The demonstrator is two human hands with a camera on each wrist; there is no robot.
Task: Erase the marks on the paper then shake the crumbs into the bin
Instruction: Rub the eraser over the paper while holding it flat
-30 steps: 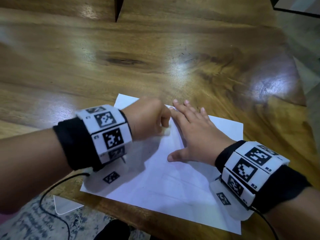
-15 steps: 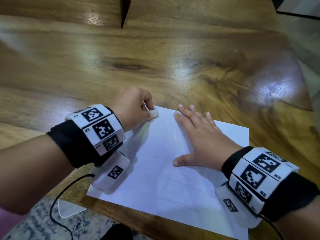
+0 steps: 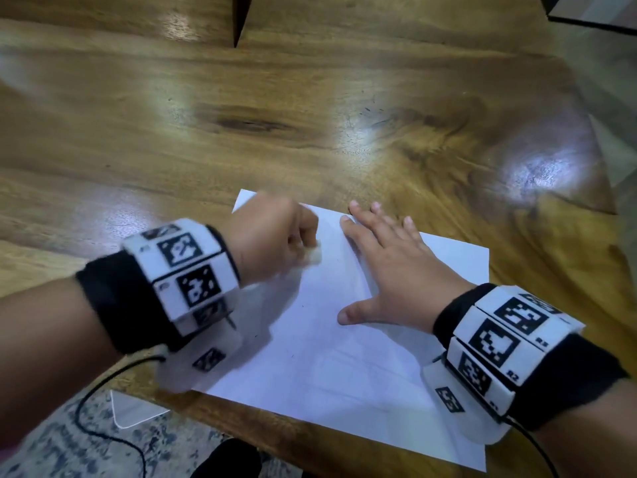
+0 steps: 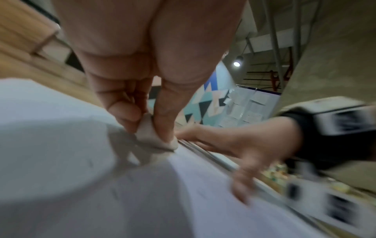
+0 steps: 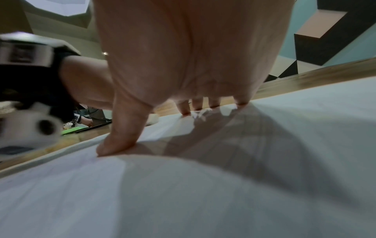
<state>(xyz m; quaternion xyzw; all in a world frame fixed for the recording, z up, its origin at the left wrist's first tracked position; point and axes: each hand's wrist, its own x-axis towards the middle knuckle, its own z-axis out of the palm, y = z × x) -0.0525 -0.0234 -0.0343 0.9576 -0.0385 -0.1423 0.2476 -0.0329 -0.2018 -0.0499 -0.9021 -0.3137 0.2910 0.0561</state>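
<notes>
1 white paper point(image 3: 344, 367), faint pencil marks

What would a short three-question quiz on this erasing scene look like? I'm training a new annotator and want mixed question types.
1. True or false: the right hand lies flat with straight fingers on the paper.
2. What does the left hand pinch? A) a pencil B) an eraser C) a cloth
3. Fill in: the paper lies on a ____ table.

Key
1. True; its fingers and thumb press the sheet down.
2. B; the white eraser touches the paper.
3. Wooden.
</notes>
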